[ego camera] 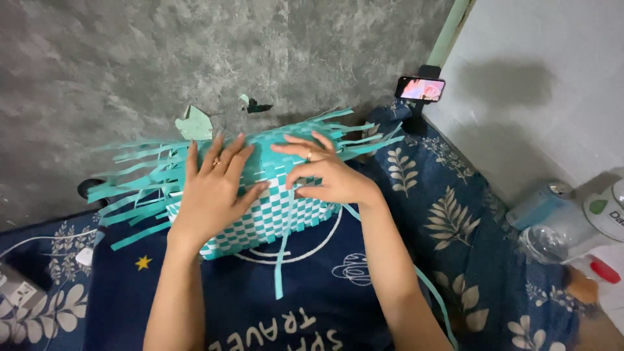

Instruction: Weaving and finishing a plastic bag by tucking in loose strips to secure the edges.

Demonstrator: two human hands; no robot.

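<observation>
A half-woven basket (273, 208) of teal and white plastic strips lies on its side on a navy leaf-print blanket (455, 221), long axis running left to right, loose strip ends fanning toward a mottled grey wall (130, 58). Both hands rest on it — the left hand (214, 188) spread flat, the right hand (325, 175) curled, fingertips pressing the checkered weave. A phone on a stand (420, 89) sits in the corner.

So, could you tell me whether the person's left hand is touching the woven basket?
Touching. The head view shows the left hand lying flat on the teal-and-white woven basket, fingers spread over its weave with no gap visible.
</observation>
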